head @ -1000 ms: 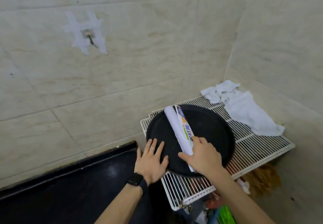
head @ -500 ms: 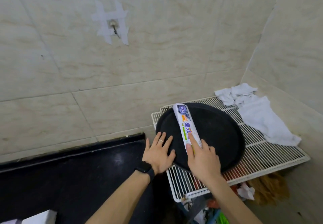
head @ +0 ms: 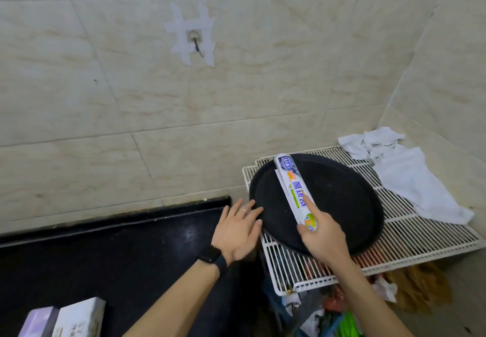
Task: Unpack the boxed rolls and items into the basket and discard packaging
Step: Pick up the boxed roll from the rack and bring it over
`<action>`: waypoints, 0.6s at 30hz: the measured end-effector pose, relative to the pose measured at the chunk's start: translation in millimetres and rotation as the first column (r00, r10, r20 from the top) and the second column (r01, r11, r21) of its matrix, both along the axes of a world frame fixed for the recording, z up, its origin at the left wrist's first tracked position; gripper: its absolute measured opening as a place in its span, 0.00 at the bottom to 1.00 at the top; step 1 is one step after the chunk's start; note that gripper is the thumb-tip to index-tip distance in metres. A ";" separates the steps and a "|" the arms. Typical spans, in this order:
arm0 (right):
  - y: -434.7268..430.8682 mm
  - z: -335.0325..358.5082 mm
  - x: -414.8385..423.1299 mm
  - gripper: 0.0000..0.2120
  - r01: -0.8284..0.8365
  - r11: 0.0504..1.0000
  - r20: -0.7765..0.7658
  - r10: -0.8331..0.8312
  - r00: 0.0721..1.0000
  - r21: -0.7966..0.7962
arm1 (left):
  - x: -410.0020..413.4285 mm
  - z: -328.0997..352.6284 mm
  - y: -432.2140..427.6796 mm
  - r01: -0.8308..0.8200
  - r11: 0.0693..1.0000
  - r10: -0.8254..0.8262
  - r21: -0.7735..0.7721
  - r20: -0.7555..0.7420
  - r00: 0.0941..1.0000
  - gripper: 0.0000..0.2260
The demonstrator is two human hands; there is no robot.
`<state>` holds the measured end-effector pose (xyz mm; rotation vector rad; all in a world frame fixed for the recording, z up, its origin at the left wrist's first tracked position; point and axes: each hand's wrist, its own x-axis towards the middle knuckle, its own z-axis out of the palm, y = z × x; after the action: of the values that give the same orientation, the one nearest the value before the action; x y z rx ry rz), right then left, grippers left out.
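My right hand point(head: 323, 234) grips the cling-film roll point(head: 294, 186) by its near end, forefinger along it, steadying it across the round black tray point(head: 342, 205); my left hand point(head: 236, 228), fingers straight, braces the tray's left rim.

Two bare forearms, a watch and a ring

The left hand point(head: 236, 231) wore a thin, pale metal ring point(head: 244, 209) on one of its middle fingers. A black smartwatch point(head: 209, 254) sat on the left wrist, its rectangular face dark and glossy with rounded corners, on a matt black band point(head: 222, 264) that wrapped snugly round the wrist. The left forearm point(head: 171, 302) and the right forearm point(head: 368, 300) were uncovered along all their visible length, down to the near edge. The right hand point(head: 323, 236) had short, plain nails.
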<state>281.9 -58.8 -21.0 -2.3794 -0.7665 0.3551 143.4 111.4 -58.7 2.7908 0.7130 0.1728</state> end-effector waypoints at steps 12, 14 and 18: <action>93.3 -38.8 -201.2 0.34 -0.404 0.898 0.081 0.395 0.915 0.178 | -291.0 -71.8 77.2 -0.613 0.788 0.583 -0.048 -0.260 0.770 0.34; 110.8 -71.4 -247.1 0.36 -0.458 0.889 0.051 0.456 0.889 0.031 | -341.2 -88.3 84.5 -0.669 0.742 0.633 -0.043 -0.283 0.720 0.34; 130.1 -131.9 -326.7 0.33 -0.432 0.882 -0.086 0.423 0.902 -0.187 | -419.5 -119.0 98.7 -0.699 0.710 0.626 -0.082 -0.381 0.681 0.40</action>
<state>-44.8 71.3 -152.9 -2.3601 -1.2950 0.6931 -276.1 210.0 -177.7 2.2255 1.7129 -0.2431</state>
